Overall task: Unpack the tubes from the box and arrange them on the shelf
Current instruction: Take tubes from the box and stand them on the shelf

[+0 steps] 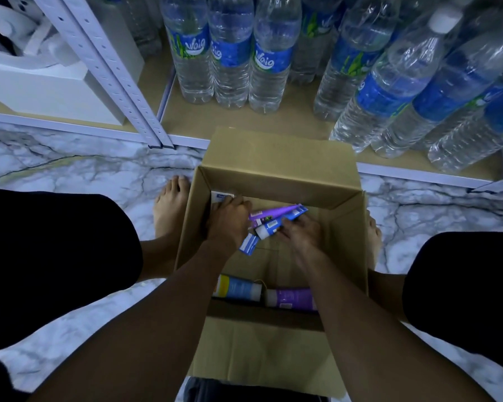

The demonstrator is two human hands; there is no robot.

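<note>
An open cardboard box [276,175] stands on the floor between my feet. Both my hands are inside it. My left hand [228,219] is closed around a blue tube [249,244] whose flat end sticks out below the fist, and it touches a purple tube [273,213]. My right hand [298,232] grips a blue tube with a white cap [276,226] lying under the purple one. A white-and-blue tube [219,196] shows at the far left corner. Near the box's close wall lie a yellow-and-blue tube [238,287] and a purple tube [292,298].
The low shelf [291,117] behind the box carries many large water bottles [231,50], several at the right [418,91] leaning. A white perforated shelf post [119,76] rises at left, with a white box [50,85] beside it. The floor is marble [70,163].
</note>
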